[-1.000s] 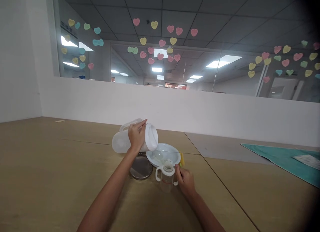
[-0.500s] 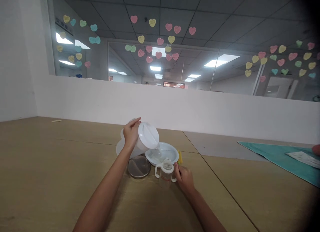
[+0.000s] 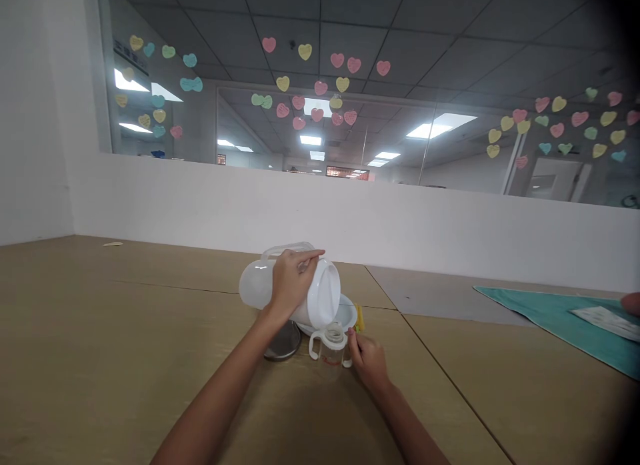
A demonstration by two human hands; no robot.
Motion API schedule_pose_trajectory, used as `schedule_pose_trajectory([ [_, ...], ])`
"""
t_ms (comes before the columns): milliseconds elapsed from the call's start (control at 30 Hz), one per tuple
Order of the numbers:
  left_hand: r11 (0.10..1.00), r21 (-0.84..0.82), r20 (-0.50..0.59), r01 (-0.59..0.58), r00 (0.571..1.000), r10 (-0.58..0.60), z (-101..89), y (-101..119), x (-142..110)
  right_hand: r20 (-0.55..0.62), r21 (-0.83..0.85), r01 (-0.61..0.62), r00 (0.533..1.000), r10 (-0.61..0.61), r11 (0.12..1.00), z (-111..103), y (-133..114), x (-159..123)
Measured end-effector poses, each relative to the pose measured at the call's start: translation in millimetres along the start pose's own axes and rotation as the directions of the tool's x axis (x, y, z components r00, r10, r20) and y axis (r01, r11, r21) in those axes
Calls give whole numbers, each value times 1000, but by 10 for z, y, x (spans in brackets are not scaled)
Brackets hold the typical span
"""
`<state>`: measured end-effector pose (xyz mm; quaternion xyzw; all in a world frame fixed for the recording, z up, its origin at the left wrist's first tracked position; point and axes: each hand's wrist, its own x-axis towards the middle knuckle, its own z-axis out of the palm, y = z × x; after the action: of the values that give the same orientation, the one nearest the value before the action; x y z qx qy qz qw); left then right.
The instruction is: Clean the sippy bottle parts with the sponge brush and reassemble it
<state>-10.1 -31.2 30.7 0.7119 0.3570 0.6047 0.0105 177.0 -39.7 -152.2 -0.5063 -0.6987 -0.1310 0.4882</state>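
My left hand (image 3: 293, 281) grips a translucent pitcher (image 3: 256, 285) with a white lid, tipped almost onto its side. The lid end points right and down, just above the mouth of a clear baby bottle (image 3: 332, 351) with two white handles. The bottle stands upright and uncapped on the table. My right hand (image 3: 369, 359) pinches the bottle's right handle. Behind the bottle is a pale bowl (image 3: 349, 313), partly covered by the pitcher. A round, dark metal plate (image 3: 284, 345) lies left of the bottle, under the pitcher. Whether liquid is flowing, I cannot tell.
A yellow object (image 3: 360, 317) lies beside the bowl. On the right, a teal cloth (image 3: 545, 311) carries a white packet (image 3: 607, 323), with part of someone's hand (image 3: 631, 303) at the frame edge. A low white wall (image 3: 210, 198) borders the wooden table (image 3: 100, 358) at the back.
My left hand has moved right and tipped the pitcher further, bringing its lid over the bottle and covering more of the bowl. My right hand has stayed at the bottle's handle.
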Motion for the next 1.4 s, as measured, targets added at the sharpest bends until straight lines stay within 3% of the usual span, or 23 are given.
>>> schedule_pose_trajectory([
  [233,989,73,54,-130,991,126,72,82,-70,13,-9,-4,1000,4,1000,-4,0,9],
  [933,970,104,147,-218,968,201,62,133,-100,10,2,-11,1000,11,1000,-1,-31,28],
  [1033,987,85,72,-133,989,127,29,39,-46,9,0,-10,1000,10,1000,-7,-44,36],
  [1167,980,-152,-48,127,990,-136,-68,-230,95,-1,-8,3,1000,-3,1000,4,-43,41],
  [1267,862,-417,-70,288,935,-347,-195,-428,206,-5,-23,18,1000,-18,1000,24,-31,40],
  [1400,691,-621,-92,371,841,-534,-425,-578,316,-15,-32,35,999,-35,999,39,-22,36],
])
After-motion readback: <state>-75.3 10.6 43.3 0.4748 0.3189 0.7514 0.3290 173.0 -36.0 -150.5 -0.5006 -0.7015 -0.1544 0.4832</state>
